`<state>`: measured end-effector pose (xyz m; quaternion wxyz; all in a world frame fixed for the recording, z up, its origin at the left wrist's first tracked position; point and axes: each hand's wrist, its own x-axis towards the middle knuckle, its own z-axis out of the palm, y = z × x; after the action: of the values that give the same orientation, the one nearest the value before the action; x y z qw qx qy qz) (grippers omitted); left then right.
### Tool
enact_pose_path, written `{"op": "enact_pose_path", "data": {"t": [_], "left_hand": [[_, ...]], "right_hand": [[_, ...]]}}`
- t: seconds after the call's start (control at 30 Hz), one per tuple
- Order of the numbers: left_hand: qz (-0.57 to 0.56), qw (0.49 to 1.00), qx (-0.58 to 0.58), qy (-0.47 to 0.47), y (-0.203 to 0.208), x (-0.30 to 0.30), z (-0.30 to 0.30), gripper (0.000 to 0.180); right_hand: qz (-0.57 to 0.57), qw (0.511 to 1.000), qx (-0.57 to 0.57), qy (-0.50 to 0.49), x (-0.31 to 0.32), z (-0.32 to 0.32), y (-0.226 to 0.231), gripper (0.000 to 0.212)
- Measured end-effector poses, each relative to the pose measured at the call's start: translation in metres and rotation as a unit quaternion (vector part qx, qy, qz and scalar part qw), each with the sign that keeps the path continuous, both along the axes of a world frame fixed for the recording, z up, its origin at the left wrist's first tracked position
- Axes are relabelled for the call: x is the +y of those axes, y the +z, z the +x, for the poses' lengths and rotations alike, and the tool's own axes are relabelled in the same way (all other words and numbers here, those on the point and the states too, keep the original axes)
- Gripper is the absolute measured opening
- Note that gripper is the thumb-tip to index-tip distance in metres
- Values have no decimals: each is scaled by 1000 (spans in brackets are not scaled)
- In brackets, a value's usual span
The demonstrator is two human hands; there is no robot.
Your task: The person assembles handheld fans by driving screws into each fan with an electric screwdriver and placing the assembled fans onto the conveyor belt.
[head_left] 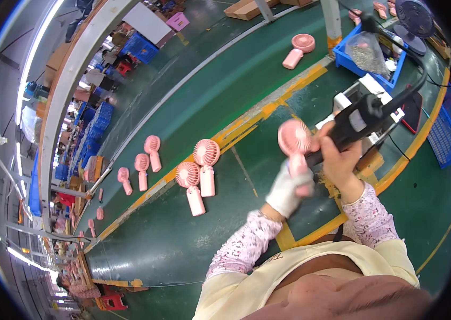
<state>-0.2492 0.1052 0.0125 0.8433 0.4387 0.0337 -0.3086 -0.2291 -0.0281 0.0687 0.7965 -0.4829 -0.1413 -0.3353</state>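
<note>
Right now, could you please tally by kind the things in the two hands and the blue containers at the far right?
Pink fan: 1
Black tool: 1
Blue bin: 1
Blue basket: 1
Total: 4

Left hand [285, 191]: gloved, curled in grip. Right hand [344, 164]: bare, clenched, just beside. Forearms [248, 241] sleeved, converging.

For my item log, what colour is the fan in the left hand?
The fan is pink, best seen in the head view.
</note>
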Motion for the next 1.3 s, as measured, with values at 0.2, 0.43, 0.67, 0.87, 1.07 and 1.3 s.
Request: {"op": "enact_pose_path", "data": {"t": [0.2,0.43,0.67,0.87,1.07,1.3], "left_hand": [[359,857,-285,236,41,67,46,78],[829,442,-244,241,-6,154,16,59],[-21,983,-86,161,16,135,23,55],[-285,957,-24,49,16,55,-2,49],[-232,966,112,30,5,2,-28,30],[19,996,-82,11,-20,-11,-38,24]], "right_hand": [[-136,984,115,29,-9,3,-14,30],[-186,968,145,82,0,-1,-5,42],[-244,965,75,-65,-10,-2,-15,46],[-258,930,-3,-261,-36,22,5,47],[-213,952,83,-206,-18,12,9,39],[-120,991,58,25,3,-5,-5,47]]}}
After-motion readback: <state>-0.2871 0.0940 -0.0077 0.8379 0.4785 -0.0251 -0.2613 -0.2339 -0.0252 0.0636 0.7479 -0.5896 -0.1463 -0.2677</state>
